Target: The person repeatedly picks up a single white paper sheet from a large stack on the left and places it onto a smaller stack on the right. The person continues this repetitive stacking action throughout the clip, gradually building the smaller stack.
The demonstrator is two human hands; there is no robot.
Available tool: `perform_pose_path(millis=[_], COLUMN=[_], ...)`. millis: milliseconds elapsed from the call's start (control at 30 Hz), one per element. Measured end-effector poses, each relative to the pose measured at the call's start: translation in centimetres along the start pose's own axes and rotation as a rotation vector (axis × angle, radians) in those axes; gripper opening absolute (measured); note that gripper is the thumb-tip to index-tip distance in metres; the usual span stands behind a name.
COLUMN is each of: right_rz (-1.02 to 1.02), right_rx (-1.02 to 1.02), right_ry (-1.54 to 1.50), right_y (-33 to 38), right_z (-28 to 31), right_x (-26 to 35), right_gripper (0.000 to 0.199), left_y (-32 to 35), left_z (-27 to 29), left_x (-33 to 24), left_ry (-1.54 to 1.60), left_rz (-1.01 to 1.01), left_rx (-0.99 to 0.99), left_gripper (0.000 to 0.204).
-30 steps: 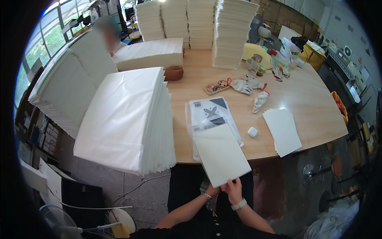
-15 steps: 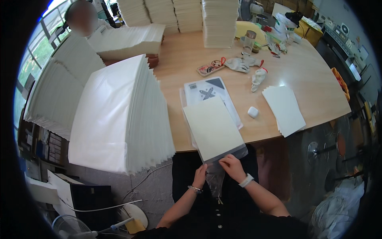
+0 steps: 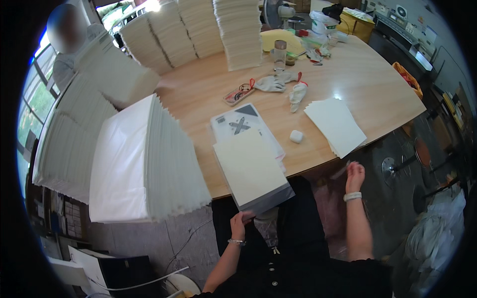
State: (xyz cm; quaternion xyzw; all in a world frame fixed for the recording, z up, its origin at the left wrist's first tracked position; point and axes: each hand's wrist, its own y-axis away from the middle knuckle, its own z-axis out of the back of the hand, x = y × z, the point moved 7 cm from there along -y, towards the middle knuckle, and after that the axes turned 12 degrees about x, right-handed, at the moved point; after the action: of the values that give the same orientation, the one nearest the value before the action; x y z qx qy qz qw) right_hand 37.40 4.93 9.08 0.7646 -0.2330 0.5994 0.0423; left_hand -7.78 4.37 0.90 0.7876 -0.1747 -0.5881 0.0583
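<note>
A stack of cream paper juts over the table's front edge, with a clear plastic bag showing past its near end. At that bag's lower left corner my left hand has its fingers closed on the plastic. My right hand is raised away to the right, below the fanned cream sheets. Its fingers are pinched, and a faint, thin translucent strip seems to trail from them; blur hides exactly what it is. Under the paper stack lies a white printed package with a crossed-pencils picture.
Tall paper stacks line the table's left side and back. Near the middle are a small white case, white gloves, a phone and a glass. Another person is at the far left, handling large sheets.
My right hand has left the bag's edge and swung out to the right. My left hand stays at the bag's corner. The other person has lifted some sheets, and the view has shifted.
</note>
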Motion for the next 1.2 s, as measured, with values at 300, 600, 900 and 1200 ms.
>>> perform_pose_path(millis=[300, 600, 900, 1200], right_rz=[0.2, 0.191, -0.147, -0.379], right_rx=[0.712, 1.083, 0.548, 0.656], right_ry=[1.128, 0.774, 1.269, 0.032], right_y=[5.1, 1.5, 2.5, 6.5], right_z=[-14.9, -19.7, -20.7, -19.8], right_x=[-0.8, -2.7, -5.3, -8.6], right_gripper=[0.027, 0.011, 0.019, 0.037], left_y=[1.1, -0.5, -4.8, -0.9], left_z=[-2.1, -2.3, 5.6, -4.4], left_x=[-7.6, -9.3, 0.5, -15.7], left_ry=[-1.35, -1.247, -0.063, -0.616], left_rz=[-0.541, -0.562, -0.063, -0.251], left_rx=[-0.131, 0.129, -0.201, 0.182], left_gripper=[0.055, 0.009, 0.034, 0.029])
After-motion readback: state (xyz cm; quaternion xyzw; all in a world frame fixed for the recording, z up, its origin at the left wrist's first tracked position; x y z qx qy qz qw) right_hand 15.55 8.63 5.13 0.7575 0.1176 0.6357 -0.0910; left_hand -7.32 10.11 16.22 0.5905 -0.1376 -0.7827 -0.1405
